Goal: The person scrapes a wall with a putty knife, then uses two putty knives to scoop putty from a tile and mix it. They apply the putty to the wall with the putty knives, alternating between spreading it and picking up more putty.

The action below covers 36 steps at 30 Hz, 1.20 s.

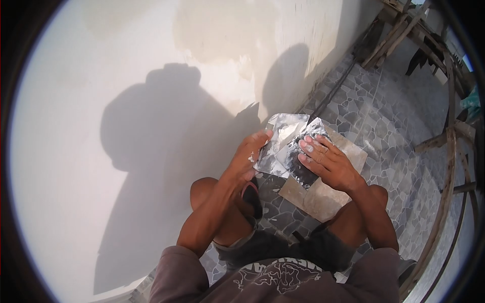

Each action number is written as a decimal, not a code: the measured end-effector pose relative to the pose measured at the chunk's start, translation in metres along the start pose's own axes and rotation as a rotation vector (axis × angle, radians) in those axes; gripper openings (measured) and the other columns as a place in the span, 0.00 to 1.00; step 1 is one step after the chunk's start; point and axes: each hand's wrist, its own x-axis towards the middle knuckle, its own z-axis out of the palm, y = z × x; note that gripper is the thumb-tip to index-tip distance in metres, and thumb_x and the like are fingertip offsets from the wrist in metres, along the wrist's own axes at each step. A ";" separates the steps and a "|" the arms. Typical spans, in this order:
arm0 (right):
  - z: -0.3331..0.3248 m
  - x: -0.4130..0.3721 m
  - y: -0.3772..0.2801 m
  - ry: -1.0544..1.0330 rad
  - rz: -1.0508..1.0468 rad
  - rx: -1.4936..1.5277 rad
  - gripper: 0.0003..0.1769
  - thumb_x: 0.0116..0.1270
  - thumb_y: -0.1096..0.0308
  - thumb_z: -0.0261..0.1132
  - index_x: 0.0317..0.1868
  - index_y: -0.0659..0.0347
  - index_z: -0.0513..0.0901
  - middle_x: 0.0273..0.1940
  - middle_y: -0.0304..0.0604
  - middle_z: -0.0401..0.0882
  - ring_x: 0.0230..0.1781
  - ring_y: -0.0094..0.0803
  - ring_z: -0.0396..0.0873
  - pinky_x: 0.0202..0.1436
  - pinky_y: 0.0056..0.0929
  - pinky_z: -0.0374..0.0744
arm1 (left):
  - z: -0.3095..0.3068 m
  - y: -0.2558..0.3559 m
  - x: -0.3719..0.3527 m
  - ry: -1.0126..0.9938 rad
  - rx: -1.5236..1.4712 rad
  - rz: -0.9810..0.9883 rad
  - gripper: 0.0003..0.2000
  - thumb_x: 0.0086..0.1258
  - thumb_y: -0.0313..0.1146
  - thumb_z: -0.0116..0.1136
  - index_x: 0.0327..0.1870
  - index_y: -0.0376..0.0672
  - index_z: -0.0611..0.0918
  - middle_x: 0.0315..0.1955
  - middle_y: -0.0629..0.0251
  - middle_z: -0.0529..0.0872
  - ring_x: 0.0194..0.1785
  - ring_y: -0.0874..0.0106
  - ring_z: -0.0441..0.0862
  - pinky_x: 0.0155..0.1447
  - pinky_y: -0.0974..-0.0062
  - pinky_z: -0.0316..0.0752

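Observation:
My left hand grips the left edge of a pale plate smeared with white paste. Against the plate's right side lies a dark, paste-covered tool, its corner pointing down. My right hand is on this dark tool, fingers close together and tipped with white; its thumb is hidden. Under both tools, a beige tile or board is on the floor between my knees. White spots mark my left hand near the thumb.
A wall with patchy cream and white areas rises on the left, carrying shadows. The floor has a grey stone pattern. Wooden poles stand along the right, with green material beyond them. A dark sandal is beside my left knee.

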 end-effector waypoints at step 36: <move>-0.009 0.000 -0.113 0.596 1.080 0.586 0.13 0.73 0.72 0.54 0.54 0.71 0.74 0.31 0.48 0.80 0.28 0.28 0.74 0.36 0.31 0.74 | 0.043 -0.029 -0.042 0.464 0.902 0.876 0.13 0.83 0.37 0.42 0.40 0.37 0.73 0.21 0.74 0.71 0.25 0.84 0.64 0.27 0.75 0.62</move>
